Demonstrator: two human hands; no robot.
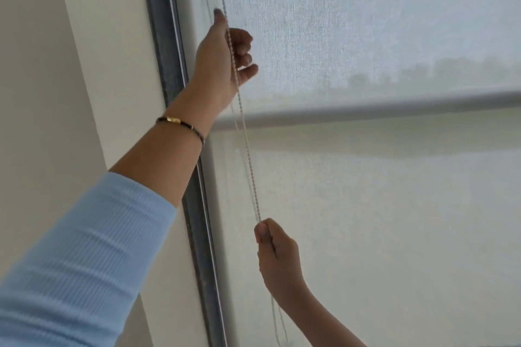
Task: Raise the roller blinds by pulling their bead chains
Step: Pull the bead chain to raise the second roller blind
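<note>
A white bead chain (244,132) hangs along the left side of the window, in front of the pale roller blinds. My left hand (222,59) is raised high and curls around the chain, thumb pointing up. Lower down, my right hand (277,251) is closed on the same chain, and the loop trails below it. One blind's grey bottom bar (380,108) crosses the window about mid-height. Behind it a second translucent blind (380,220) reaches further down.
A dark grey window frame (169,59) runs down the left side beside a cream wall (70,65). Blurred treetops show through the upper fabric at the right. My left arm wears a light blue sleeve and a bracelet.
</note>
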